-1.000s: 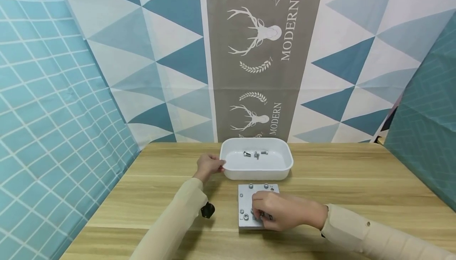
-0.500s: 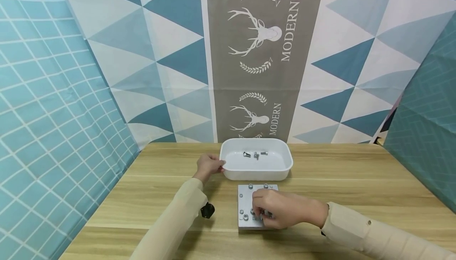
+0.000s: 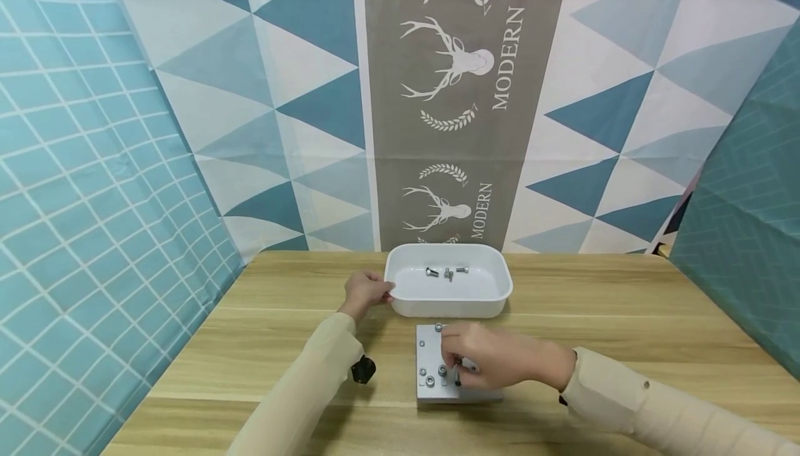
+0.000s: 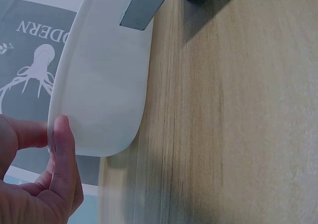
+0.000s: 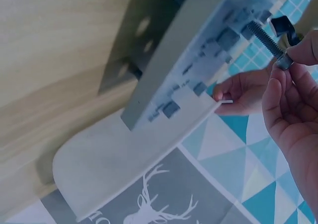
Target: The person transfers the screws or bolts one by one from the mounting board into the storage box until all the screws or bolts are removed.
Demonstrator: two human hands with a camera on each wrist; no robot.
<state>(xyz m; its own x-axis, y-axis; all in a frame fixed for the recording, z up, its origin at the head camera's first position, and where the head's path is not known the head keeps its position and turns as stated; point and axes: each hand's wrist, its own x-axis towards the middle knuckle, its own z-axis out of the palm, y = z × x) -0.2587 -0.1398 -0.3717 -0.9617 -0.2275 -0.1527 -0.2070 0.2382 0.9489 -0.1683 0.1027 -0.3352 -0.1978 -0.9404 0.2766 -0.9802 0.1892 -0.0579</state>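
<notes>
In the head view my left hand (image 3: 365, 291) pinches the left rim of a white plastic tray (image 3: 450, 308); the left wrist view shows the thumb (image 4: 32, 133) and fingers on either side of that rim. My right hand (image 3: 490, 355) is over a silver metal plate (image 3: 428, 352) in front of the tray. Between its thumb and fingertips it holds a bolt (image 5: 268, 42) by the head, the threaded end toward the plate. Whether the tip sits in a hole I cannot tell. Several screws (image 3: 430, 381) stand in the plate, and the hand hides its right part.
Several loose screws (image 3: 448, 274) lie in the tray. Both stand on a wooden table (image 3: 594, 317), against a patterned cloth backdrop (image 3: 437, 95). In the right wrist view a bolt end (image 5: 135, 71) sticks out beneath the plate.
My right hand has shifted slightly and now covers the screw at the plate's upper right. The bolt shows more clearly below its fingers. My left hand keeps its hold on the tray.
</notes>
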